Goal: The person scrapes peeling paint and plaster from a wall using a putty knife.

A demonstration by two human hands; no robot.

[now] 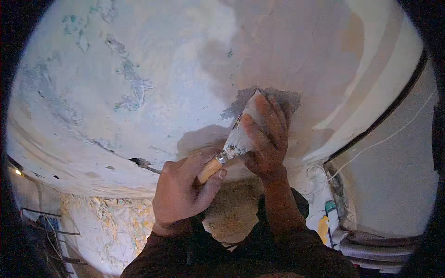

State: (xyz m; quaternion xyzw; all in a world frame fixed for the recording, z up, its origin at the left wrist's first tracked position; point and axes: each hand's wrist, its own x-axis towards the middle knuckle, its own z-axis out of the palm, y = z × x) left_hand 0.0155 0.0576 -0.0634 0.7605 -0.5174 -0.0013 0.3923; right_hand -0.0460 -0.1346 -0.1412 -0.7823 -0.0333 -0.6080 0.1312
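Note:
A putty knife with a wooden handle and a wide metal blade (237, 139) is held in both hands, its blade pointing up and to the right. My left hand (183, 190) is closed around the wooden handle (210, 170), thumb along its side. My right hand (271, 132) grips the blade, fingers held together near its far edge and thumb laid over its face. Behind the fingers lies a dark grey rough patch (236, 104) on the pale plastered surface (185, 92). Whether the blade's edge touches that patch is hidden by my right hand.
Flaking paint (130, 76) and a dark hole (140, 162) mark the surface on the left. A white cable (384, 139) runs along the right-hand wall. Metal racking (53, 231) stands at lower left; grey rolled material (380, 250) lies at lower right.

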